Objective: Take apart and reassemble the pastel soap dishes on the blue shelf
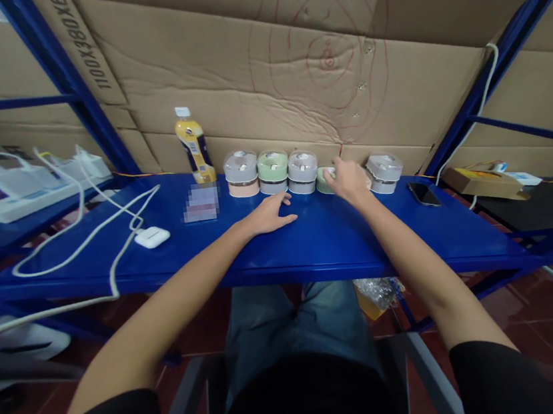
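The light is moderate and even, and it seems to come from above, a little behind the camera. The blue shelf top (pixel 321 242) shows a soft sheen near its front edge, without hard glare. Shadows under the hands are weak and short. The floor below is dim. The wide lens bends the straight frame bars strongly toward the edges. One small patch (pixel 200 203) on the shelf is pixelated. The centre is quite sharp, the corners softer.
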Demonstrator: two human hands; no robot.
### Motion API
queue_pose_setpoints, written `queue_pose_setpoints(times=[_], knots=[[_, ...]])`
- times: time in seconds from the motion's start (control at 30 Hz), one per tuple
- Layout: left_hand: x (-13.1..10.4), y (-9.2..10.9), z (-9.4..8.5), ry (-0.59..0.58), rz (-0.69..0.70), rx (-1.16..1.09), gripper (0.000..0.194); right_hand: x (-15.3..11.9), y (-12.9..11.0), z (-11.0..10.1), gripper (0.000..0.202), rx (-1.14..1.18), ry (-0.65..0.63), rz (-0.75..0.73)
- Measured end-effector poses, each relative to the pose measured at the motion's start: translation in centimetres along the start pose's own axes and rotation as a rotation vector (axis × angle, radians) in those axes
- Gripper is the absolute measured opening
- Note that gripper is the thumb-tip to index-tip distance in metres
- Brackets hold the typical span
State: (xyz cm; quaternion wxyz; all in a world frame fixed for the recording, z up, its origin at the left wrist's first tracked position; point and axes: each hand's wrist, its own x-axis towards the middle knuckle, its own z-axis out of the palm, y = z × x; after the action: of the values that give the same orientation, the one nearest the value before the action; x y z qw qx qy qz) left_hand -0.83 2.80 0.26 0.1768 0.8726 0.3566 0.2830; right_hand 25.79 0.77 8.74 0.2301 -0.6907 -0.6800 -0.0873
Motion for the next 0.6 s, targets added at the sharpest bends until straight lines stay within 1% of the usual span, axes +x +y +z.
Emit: queue_pose_setpoints(times=[0.1, 0.2, 0.27, 0.37, 0.43, 0.5, 0.6], knots=[[0.1, -0.1, 0.1, 0.004, -0.003, 0.009, 0.065, 1.7, -3.9, 0.6, 0.064, 0.009, 0.028, -0.007], [0.2, -0.1, 0.1, 0.002, -0.012, 0.013, 0.063, 3.0, -7.4, 2.1, 0.072, -0.009, 0.015, 0.103], [0.2, 0.0, 0.1, 0.003, -0.016, 0.013, 0.062, 3.6, -8.7, 3.2, 0.076, -0.002, 0.019, 0.165], [0.2, 0.1, 0.1, 0.006, -0.017, 0.008, 0.06, 3.9, -9.1, 4.6, 0.08, 0.019, 0.052, 0.207], [0.3, 0.1, 0.2, 0.007, -0.011, 0.0, 0.06, 3.8, -8.8, 4.9, 0.08, 0.038, 0.069, 0.211], [0.3, 0.0, 0.2, 0.011, -0.006, -0.011, 0.06, 3.6, -8.1, 4.5, 0.077, 0.057, 0.079, 0.207], [0.2, -0.2, 0.2, 0.02, -0.008, -0.029, 0.061, 3.2, -6.4, 3.3, 0.073, 0.109, 0.086, 0.207]])
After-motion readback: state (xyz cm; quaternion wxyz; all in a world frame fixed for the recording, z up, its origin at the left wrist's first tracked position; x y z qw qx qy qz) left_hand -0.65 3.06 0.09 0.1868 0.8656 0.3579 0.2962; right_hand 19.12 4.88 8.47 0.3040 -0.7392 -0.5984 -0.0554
